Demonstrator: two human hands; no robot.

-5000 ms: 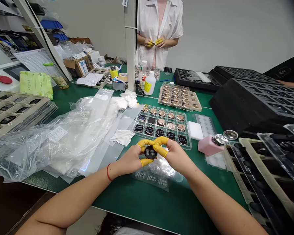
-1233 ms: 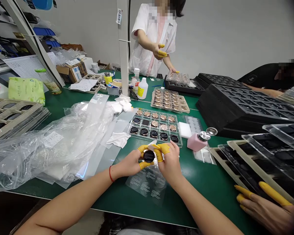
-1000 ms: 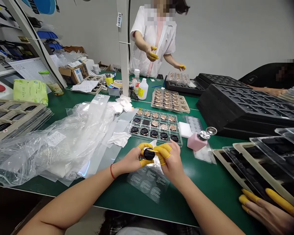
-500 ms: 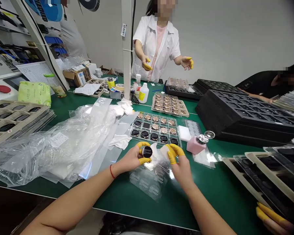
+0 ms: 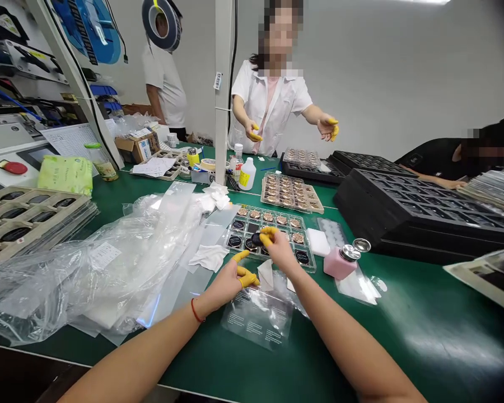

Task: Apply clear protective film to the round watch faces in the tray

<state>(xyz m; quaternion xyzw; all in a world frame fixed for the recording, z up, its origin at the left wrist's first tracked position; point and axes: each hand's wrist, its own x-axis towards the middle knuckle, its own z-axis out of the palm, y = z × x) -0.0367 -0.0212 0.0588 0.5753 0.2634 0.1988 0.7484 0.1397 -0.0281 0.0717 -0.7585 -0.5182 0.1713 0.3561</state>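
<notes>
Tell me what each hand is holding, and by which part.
The right hand pinches a round black disc by its rim; the left hand holds nothing.

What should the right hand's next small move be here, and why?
Probably lower the black disc into the clear tray and let go: the right hand's fingers hold it just over the tray, beside other black discs already seated there.

Room notes: a plain pale grey wall [image 5: 386, 73] ran behind the work area, lit by a ceiling light [image 5: 422, 1] at the top edge of view. A long bench with a glossy green top [image 5: 437, 319] filled the foreground. A white upright post [image 5: 223, 101] rose from it. At left, a blue poster [image 5: 86, 31] hung above a machine panel [image 5: 14, 143].
</notes>
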